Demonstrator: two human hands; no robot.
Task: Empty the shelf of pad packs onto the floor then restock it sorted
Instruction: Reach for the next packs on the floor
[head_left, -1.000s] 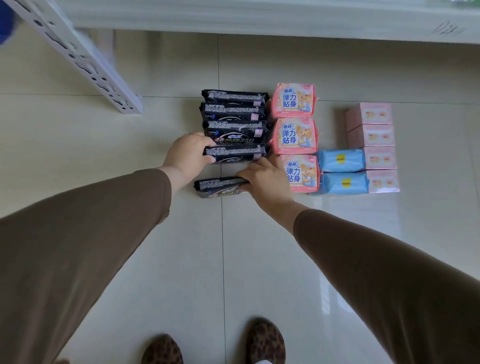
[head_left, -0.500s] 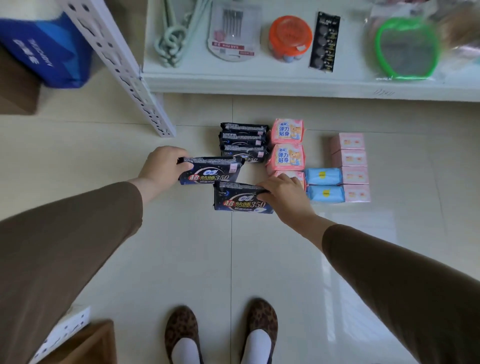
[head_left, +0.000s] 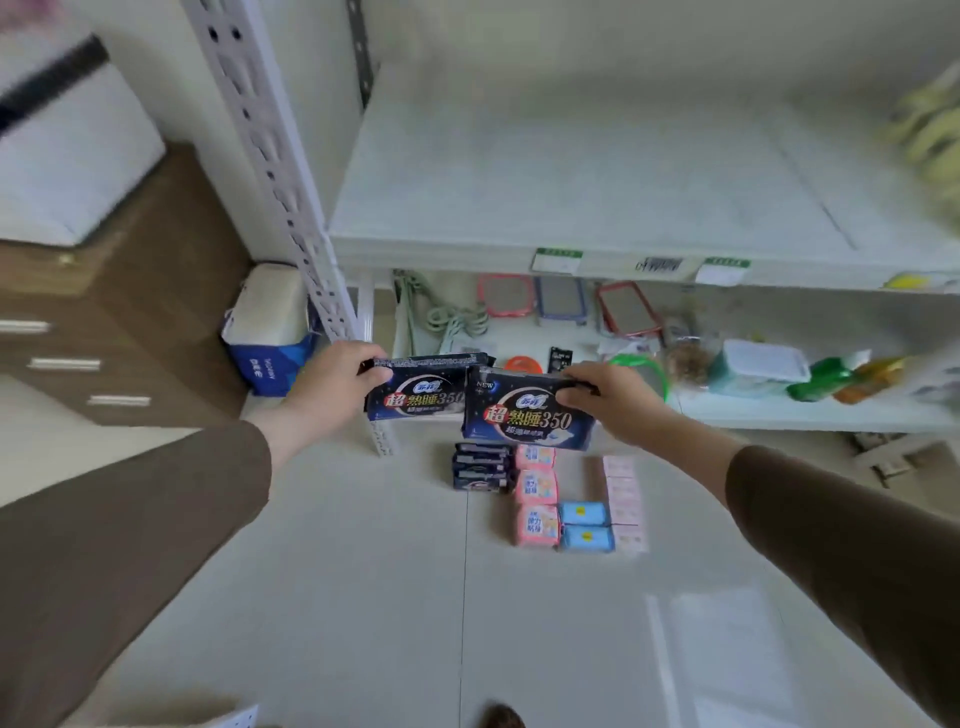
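Observation:
My left hand grips a dark blue pad pack by its left end. My right hand grips a second dark blue pad pack by its upper right corner. Both packs hang in the air in front of the lower shelf, below the bare white shelf board. On the floor below lie a stack of dark blue packs, three pink packs, two light blue packs and a row of pale pink boxes.
A white perforated shelf post stands left of the shelf. The lower shelf carries mirrors, a green-rimmed item and other small goods. A brown drawer cabinet and a blue-and-white pack sit at the left.
Both hands lifted one dark blue pack each off the floor and raised them to shelf height. The view tilted up from the floor to the shelves.

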